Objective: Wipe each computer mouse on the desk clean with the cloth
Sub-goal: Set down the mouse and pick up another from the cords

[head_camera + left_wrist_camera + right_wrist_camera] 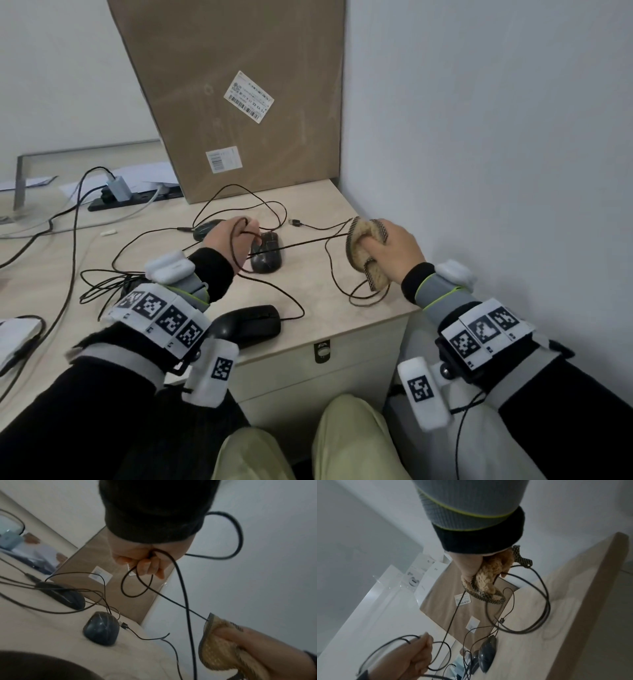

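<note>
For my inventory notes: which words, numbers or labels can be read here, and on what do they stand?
None can be read.
Upper white barcode label on the brown cardboard box: print too small.
Lower white label on it: blurred.
Black-and-white square markers on the wrist bands: patterns, no text.

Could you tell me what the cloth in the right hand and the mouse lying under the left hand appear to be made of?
The cloth: seemingly knitted or looped yarn, tan and fuzzy, with a dark woven-look edging. The mouse: probably hard plastic, dark, with a slight sheen on its shell.
</note>
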`<act>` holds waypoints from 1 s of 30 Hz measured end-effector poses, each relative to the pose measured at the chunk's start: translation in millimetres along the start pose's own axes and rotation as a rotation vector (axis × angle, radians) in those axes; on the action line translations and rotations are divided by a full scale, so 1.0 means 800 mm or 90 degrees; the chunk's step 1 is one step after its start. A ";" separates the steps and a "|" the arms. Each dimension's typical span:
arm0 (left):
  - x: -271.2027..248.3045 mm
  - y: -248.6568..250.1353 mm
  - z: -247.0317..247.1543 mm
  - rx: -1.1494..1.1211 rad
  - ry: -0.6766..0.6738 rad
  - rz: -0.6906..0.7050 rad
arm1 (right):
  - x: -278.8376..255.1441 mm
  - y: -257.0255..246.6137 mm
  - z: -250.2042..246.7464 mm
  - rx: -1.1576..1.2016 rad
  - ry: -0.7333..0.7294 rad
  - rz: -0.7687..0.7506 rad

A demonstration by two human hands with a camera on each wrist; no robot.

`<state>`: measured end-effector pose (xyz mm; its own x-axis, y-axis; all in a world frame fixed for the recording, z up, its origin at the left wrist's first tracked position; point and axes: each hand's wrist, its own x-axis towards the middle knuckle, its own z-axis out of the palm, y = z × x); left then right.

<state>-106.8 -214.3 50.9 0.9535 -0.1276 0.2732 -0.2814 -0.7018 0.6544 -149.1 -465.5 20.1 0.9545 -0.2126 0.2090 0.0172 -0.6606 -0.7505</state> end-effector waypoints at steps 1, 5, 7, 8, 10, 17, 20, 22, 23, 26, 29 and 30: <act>-0.002 0.000 -0.001 0.074 -0.016 0.004 | 0.002 -0.002 -0.001 0.020 0.010 0.009; -0.010 0.016 0.010 0.241 -0.068 0.018 | 0.005 -0.023 0.005 0.088 0.045 0.012; -0.013 0.027 0.021 0.262 -0.091 0.003 | 0.001 -0.037 0.012 0.100 0.046 -0.001; -0.015 0.032 0.027 0.249 -0.102 -0.006 | -0.001 -0.043 0.018 0.096 0.043 -0.013; -0.021 0.048 0.034 0.159 -0.116 -0.019 | -0.008 -0.052 0.028 0.070 0.029 -0.043; -0.012 0.064 0.040 0.003 -0.126 -0.027 | -0.042 -0.059 0.050 -0.032 -0.105 -0.163; -0.011 0.058 0.048 -0.309 -0.084 -0.085 | -0.042 -0.051 0.055 -0.047 -0.117 -0.159; -0.009 0.057 0.043 -0.531 -0.041 -0.177 | -0.043 -0.043 0.055 -0.067 -0.138 -0.150; -0.007 0.055 0.037 -0.625 -0.027 -0.208 | -0.044 -0.039 0.054 -0.079 -0.148 -0.146; -0.001 0.039 0.012 -0.809 -0.012 -0.258 | -0.042 -0.018 0.044 -0.052 -0.133 -0.112; 0.004 0.017 -0.005 -0.652 0.023 -0.254 | -0.028 0.001 0.030 -0.014 -0.080 -0.060; 0.006 0.009 -0.007 -0.571 0.050 -0.240 | -0.023 0.006 0.024 0.000 -0.060 -0.045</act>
<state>-104.8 -216.0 61.4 0.9970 0.0662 -0.0390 0.0315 0.1107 0.9934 -161.1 -450.6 0.8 0.9746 -0.0975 0.2018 0.0853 -0.6712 -0.7363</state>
